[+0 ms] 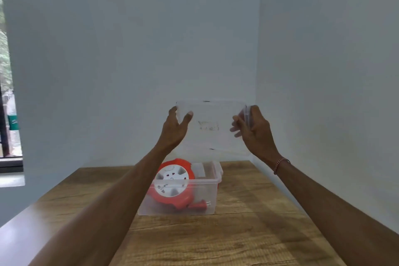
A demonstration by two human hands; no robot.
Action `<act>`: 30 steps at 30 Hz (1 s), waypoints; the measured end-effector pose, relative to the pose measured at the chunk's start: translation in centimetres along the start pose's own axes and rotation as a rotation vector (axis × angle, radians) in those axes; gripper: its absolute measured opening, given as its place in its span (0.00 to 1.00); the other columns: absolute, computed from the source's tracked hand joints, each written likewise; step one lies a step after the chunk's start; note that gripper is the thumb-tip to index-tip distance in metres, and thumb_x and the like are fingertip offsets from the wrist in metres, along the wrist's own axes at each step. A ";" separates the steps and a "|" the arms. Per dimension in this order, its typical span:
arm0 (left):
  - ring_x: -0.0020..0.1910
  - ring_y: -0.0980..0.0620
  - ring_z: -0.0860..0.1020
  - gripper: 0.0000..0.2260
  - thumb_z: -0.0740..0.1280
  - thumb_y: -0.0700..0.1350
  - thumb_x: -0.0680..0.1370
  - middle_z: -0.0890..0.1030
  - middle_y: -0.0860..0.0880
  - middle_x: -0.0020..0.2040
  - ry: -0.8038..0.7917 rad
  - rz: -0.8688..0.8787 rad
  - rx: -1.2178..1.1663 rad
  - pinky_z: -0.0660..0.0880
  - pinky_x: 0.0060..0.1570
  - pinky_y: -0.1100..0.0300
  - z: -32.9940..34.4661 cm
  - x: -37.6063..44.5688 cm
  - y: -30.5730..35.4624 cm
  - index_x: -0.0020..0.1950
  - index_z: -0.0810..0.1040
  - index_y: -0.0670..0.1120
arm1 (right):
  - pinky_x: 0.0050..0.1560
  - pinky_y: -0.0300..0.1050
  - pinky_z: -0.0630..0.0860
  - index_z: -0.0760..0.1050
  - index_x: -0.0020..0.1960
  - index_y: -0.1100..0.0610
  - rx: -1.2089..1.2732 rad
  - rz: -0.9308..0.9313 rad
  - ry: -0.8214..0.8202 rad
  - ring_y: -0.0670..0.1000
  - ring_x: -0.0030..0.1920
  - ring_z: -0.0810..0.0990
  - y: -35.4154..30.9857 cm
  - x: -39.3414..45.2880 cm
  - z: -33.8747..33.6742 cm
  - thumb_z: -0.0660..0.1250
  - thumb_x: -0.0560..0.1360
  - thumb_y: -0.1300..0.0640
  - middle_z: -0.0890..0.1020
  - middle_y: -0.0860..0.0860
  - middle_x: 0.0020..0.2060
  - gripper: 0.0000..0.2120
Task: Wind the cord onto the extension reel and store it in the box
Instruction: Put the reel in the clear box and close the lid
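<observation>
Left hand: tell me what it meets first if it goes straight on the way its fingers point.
The left hand already grips the clear lid, fingers pointing up and forward. Beyond that, probably the pale wall; depth is unclear.

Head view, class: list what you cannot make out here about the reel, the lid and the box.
- Reel: whether all the cord is wound on; the left forearm and the cloudy box wall hide part of it.
- Lid: the faint marking at its centre is too blurred to read.
- Right hand: its fingers behind the lid show only dimly.
- Box: its far wall sits behind the reel.
</observation>
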State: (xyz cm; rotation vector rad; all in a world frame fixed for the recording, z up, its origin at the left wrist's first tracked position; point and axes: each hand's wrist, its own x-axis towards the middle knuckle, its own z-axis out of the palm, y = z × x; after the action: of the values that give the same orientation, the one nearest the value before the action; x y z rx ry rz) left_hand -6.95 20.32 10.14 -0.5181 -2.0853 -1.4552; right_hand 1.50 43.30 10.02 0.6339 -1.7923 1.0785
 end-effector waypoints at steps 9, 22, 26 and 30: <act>0.36 0.47 0.74 0.11 0.64 0.45 0.80 0.78 0.41 0.42 0.136 -0.151 -0.030 0.74 0.34 0.56 -6.7 -0.4 0.1 0.52 0.78 0.37 | 0.38 0.49 0.81 0.63 0.66 0.46 0.316 0.642 0.121 0.53 0.41 0.85 -0.5 1.3 4.3 0.67 0.75 0.51 0.77 0.52 0.53 0.22; 0.54 0.35 0.79 0.13 0.62 0.35 0.76 0.78 0.30 0.56 -0.066 -0.508 0.168 0.68 0.34 0.60 -9.1 -3.0 -5.5 0.57 0.75 0.27 | 0.32 0.40 0.71 0.70 0.40 0.62 0.014 0.913 -0.226 0.53 0.36 0.74 2.6 -2.5 9.8 0.56 0.75 0.68 0.72 0.55 0.35 0.07; 0.45 0.41 0.79 0.11 0.62 0.34 0.76 0.80 0.32 0.53 -0.112 -0.530 0.197 0.68 0.34 0.59 -9.1 -3.4 -6.4 0.54 0.76 0.28 | 0.41 0.47 0.70 0.69 0.42 0.64 -0.088 0.903 -0.276 0.57 0.43 0.74 2.9 -2.8 9.9 0.57 0.74 0.67 0.72 0.57 0.39 0.04; 0.31 0.49 0.73 0.06 0.61 0.34 0.77 0.75 0.42 0.37 -0.154 -0.566 0.263 0.65 0.25 0.66 -9.3 -3.9 -6.6 0.40 0.74 0.36 | 0.31 0.41 0.64 0.62 0.34 0.56 -0.205 0.943 -0.406 0.49 0.31 0.65 1.8 -2.6 9.7 0.53 0.77 0.65 0.66 0.53 0.33 0.12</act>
State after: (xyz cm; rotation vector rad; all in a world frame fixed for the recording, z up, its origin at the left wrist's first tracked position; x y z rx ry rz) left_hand -5.87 9.34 5.39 0.0806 -2.6377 -1.4202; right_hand -3.06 35.60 5.08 -0.1937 -2.6203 1.3873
